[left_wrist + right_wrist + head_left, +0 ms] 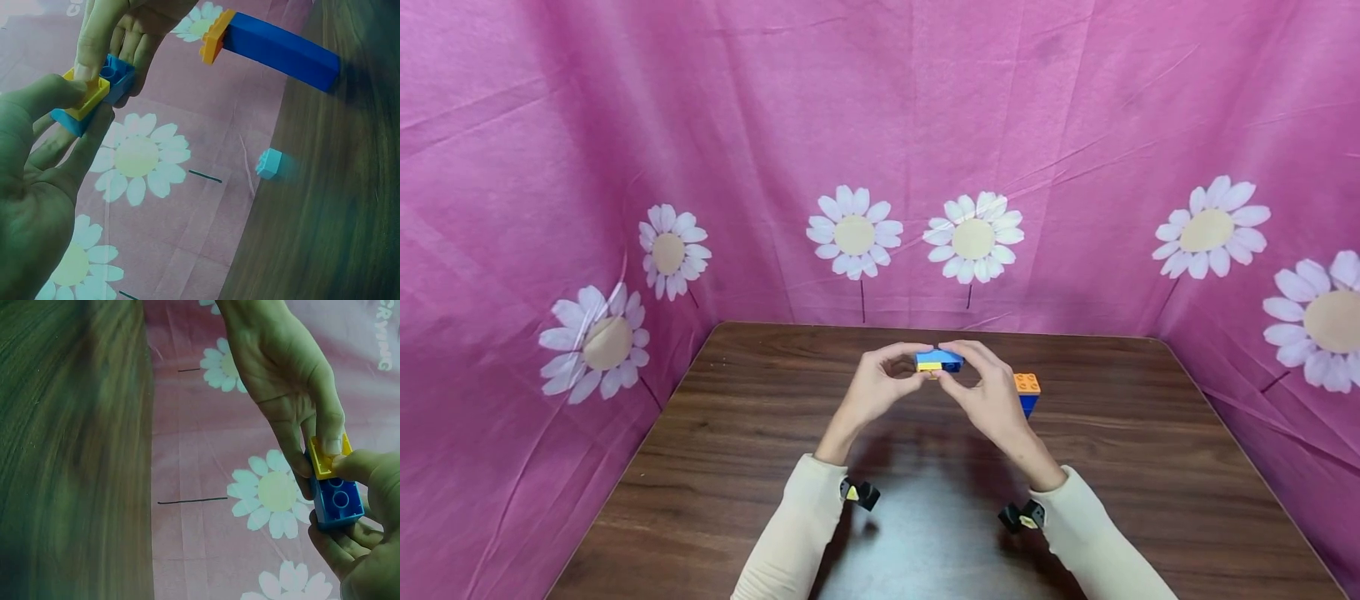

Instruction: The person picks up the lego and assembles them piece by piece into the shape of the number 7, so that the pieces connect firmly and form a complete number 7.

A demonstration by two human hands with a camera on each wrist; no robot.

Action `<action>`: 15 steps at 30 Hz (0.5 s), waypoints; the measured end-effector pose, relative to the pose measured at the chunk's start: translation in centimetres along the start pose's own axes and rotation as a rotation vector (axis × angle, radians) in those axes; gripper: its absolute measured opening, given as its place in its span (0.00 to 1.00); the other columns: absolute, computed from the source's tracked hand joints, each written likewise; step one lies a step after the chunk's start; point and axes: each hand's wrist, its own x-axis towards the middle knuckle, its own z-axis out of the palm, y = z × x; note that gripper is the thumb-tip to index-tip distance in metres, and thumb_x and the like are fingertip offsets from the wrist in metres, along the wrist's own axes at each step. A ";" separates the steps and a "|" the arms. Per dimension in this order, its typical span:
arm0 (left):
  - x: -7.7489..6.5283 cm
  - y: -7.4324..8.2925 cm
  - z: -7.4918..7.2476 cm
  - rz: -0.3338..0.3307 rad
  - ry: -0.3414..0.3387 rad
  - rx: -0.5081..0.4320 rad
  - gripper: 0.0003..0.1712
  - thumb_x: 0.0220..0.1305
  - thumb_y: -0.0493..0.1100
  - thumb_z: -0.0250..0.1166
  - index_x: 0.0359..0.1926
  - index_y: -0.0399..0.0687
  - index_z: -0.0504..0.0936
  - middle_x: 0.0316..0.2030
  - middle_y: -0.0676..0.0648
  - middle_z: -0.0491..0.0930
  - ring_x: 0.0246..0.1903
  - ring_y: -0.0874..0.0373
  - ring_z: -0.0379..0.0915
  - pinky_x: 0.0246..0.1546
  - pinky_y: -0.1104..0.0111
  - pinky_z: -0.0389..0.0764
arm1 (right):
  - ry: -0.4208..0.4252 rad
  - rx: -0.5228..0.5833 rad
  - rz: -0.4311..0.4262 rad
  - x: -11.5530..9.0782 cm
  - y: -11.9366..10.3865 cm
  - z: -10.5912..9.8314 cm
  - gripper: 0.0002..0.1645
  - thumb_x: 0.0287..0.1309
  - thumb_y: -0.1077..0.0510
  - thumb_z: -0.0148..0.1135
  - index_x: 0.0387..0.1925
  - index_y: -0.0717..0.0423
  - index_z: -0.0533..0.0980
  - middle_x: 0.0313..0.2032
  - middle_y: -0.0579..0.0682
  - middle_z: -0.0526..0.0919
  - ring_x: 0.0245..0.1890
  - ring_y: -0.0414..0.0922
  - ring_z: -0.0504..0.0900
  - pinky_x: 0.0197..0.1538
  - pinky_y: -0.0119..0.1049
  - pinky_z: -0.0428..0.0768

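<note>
Nearest are two cream sleeves point(797, 525), of soft cloth, resembling knit. From them the left hand point(872, 387) and the right hand point(995, 398) meet above the wooden table point(722, 475). Between their narrowed fingers they pinch a blue brick point(938, 357) and a yellow brick point(928, 366). Beyond the right hand stands a blue tower point(1028, 404) with an orange brick point(1027, 383) on top, its round studs upward.

From the left wrist, both thumbs rest on the yellow brick while other fingers support the blue one from behind; probably this grip squeezes the two together. A small light-blue brick point(269, 163) stands on the table, well apart from the smooth, straight-sided tower.

From the right wrist, the hollow undersides face the camera: the yellow brick covers one part of the blue brick, whose round tubes show beside it. All these bricks look like glossy, hard plastic.
</note>
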 end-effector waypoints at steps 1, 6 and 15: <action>0.0 0.0 -0.1 0.002 -0.004 -0.001 0.22 0.65 0.27 0.72 0.59 0.41 0.87 0.49 0.37 0.88 0.47 0.61 0.83 0.52 0.63 0.89 | 0.003 0.002 -0.006 0.0 0.0 0.0 0.24 0.57 0.65 0.80 0.56 0.56 0.86 0.53 0.54 0.88 0.51 0.53 0.89 0.50 0.13 0.73; 0.0 -0.1 -0.4 0.021 -0.019 -0.005 0.21 0.66 0.27 0.71 0.59 0.40 0.87 0.50 0.37 0.88 0.48 0.61 0.83 0.51 0.62 0.89 | 0.008 0.006 -0.014 -0.1 -0.1 0.2 0.24 0.57 0.64 0.80 0.56 0.55 0.86 0.54 0.55 0.89 0.49 0.52 0.89 0.41 0.19 0.77; 0.1 0.2 -0.1 -0.004 -0.027 -0.004 0.22 0.67 0.29 0.71 0.61 0.41 0.86 0.56 0.37 0.87 0.50 0.56 0.84 0.49 0.65 0.89 | -0.008 -0.004 -0.012 0.1 0.0 0.0 0.24 0.58 0.64 0.80 0.56 0.57 0.86 0.54 0.55 0.88 0.43 0.52 0.89 0.40 0.13 0.73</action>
